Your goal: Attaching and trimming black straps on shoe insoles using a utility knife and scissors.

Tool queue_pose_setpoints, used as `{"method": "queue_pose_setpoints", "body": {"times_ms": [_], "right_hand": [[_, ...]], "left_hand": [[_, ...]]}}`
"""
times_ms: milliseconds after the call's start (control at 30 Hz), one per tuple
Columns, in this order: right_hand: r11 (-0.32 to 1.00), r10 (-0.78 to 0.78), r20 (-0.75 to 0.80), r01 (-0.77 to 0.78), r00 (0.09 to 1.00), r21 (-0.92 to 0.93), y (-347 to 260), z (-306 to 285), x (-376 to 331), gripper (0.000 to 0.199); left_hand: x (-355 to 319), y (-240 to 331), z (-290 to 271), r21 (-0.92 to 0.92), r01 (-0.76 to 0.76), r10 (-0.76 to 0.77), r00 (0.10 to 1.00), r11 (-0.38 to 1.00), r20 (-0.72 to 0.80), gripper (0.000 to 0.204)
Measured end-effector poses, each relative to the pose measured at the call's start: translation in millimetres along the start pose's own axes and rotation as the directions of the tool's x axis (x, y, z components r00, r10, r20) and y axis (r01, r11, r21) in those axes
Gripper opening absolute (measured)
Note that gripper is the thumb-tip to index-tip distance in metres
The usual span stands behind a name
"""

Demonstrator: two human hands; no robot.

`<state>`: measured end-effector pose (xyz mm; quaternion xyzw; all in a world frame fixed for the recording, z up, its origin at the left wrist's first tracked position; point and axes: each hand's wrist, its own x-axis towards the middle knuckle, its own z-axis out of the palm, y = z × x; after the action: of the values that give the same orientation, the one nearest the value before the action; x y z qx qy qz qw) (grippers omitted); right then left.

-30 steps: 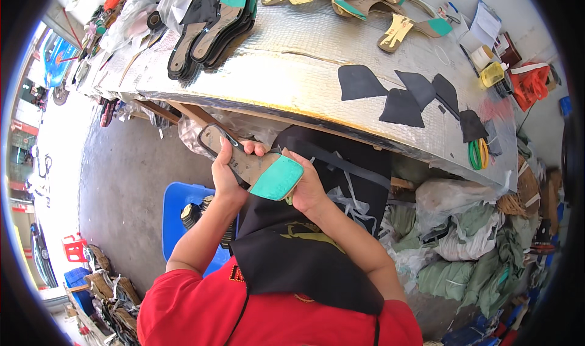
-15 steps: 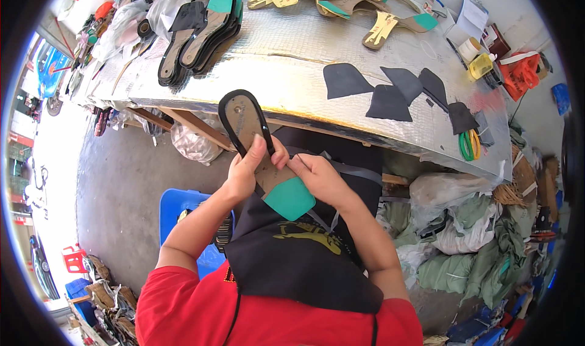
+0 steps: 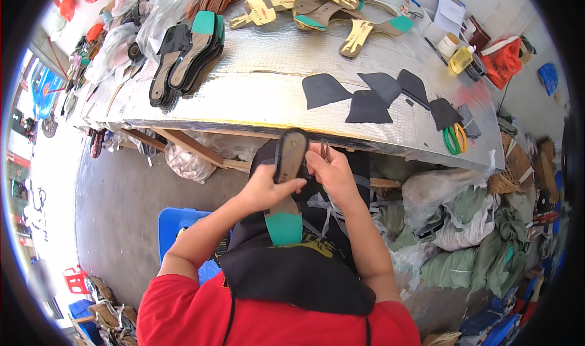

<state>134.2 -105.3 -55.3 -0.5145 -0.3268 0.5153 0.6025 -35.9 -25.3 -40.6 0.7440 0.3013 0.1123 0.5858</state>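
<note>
Brown insole (image 3: 292, 153); left fingers (image 3: 292, 186) across middle; right fingers (image 3: 318, 161) alongside

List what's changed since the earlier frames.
The insole has swung clockwise, its rounded end going from upper left to nearly straight up. The right hand has let go of the green end and moved up beside the rounded end; a small pointed thing shows there. Unchanged: left hand holding the insole, insole stack and black pieces on the table.

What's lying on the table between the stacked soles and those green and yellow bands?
In the head view, several flat black pieces lie on the silver tabletop between the stacked soles and the bands.
</note>
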Motion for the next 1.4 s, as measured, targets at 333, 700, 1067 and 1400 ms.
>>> {"method": "queue_pose_setpoints", "body": {"times_ms": [333,700,1067,1400], "right_hand": [[0.850,-0.348,-0.211,0.213,0.914,-0.481,32,39,-17,0.023],[0.922,-0.074,-0.031,0.057,0.997,-0.382,70,28,-55,0.026],[0.852,-0.221,0.006,0.196,0.975,-0.486,18,17,-25,0.015],[-0.239,-0.880,0.329,0.281,0.343,-0.930,-78,-37,-5,0.040]], "left_hand": [[20,18,5,-0.454,-0.212,0.108,0.964,0.865,-0.244,0.053],[20,34,-3,-0.654,-0.081,-0.007,0.991,0.752,-0.131,0.050],[23,60,-17,-0.767,-0.136,0.323,0.941,0.628,0.098,0.054],[8,78,-31,-0.801,0.405,0.191,0.830,0.441,0.525,0.082]]}}
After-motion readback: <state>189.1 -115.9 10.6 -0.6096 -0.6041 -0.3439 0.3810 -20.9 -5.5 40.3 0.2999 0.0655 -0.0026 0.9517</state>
